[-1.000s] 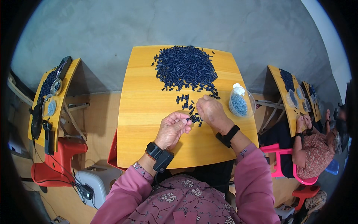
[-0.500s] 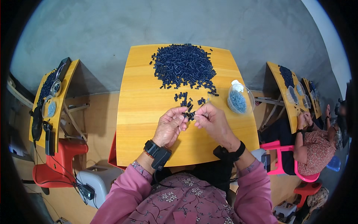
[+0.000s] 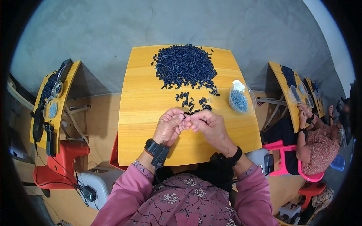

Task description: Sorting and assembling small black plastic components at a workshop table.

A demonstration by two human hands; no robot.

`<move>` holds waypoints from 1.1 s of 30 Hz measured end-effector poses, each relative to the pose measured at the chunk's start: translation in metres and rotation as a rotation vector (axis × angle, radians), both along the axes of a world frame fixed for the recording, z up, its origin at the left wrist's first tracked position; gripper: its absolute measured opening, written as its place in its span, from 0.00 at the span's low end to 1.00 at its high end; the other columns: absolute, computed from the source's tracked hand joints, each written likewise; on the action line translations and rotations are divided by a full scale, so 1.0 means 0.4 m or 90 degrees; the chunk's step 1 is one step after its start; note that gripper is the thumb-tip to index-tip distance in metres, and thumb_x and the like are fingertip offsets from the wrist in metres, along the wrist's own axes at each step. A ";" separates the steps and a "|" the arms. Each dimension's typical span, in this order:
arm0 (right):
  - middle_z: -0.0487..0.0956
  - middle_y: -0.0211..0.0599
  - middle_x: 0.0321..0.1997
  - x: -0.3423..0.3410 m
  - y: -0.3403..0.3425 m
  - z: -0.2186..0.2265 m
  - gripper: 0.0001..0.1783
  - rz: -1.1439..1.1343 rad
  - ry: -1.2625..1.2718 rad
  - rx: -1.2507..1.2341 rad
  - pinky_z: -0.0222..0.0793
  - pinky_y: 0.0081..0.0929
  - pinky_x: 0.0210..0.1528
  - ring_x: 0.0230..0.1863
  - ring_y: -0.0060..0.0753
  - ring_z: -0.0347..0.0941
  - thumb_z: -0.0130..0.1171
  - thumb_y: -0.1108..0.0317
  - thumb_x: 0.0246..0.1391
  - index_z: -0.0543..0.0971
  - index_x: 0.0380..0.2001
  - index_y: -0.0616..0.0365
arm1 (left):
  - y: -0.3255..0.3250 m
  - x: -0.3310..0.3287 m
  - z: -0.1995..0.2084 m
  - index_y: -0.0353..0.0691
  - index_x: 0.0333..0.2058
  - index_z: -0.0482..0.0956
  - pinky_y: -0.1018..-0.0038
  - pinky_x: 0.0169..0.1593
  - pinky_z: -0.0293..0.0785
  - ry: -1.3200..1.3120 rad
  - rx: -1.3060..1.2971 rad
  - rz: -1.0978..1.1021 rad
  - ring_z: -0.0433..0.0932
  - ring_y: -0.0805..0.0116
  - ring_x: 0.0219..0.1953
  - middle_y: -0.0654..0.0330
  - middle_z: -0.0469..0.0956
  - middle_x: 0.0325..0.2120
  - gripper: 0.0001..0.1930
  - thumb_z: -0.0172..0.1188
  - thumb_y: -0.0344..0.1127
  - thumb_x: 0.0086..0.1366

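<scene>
Over the near half of the yellow table, my left hand [image 3: 168, 127] is closed in a pinch, with a small dark tubular piece [image 3: 184, 116] showing at thumb and fingertips. Fingertip to fingertip with it, my right hand [image 3: 211, 127] is pinched too; whatever it grips is too small or hidden to name. Just beyond my fingers lies a loose group of dark tubular pieces [image 3: 184, 98], several of them partly covered by the hands. Farther back, a large heap of the same dark pieces [image 3: 184, 66] spreads over the table.
A clear round tub [image 3: 252, 101] of small blue-grey bits [image 3: 239, 101] stands at the table's right, with something white [image 3: 238, 86] at its back rim. Side tables [image 3: 71, 84] hold similar heaps. A co-worker [image 3: 320, 147] sits at the right near a pink chair [image 3: 281, 150].
My right hand has drawn back from the loose pieces to meet the left fingertips. More pieces show beyond the hands. The co-worker's hands at the right have moved up.
</scene>
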State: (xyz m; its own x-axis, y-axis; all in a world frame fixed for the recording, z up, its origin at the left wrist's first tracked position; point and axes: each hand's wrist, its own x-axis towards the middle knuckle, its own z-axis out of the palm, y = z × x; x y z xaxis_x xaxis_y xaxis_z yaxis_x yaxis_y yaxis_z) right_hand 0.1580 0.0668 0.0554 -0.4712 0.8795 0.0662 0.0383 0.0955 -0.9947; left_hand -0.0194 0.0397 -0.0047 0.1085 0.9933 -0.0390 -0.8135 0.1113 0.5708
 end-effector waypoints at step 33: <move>0.80 0.35 0.31 -0.003 0.015 0.029 0.06 -0.029 -0.159 0.281 0.73 0.20 0.36 0.33 0.23 0.78 0.59 0.81 0.54 0.77 0.36 0.65 | 0.004 0.014 0.009 0.36 0.35 0.77 0.75 0.35 0.79 0.017 0.007 -0.008 0.80 0.69 0.29 0.55 0.81 0.30 0.03 0.57 0.21 0.64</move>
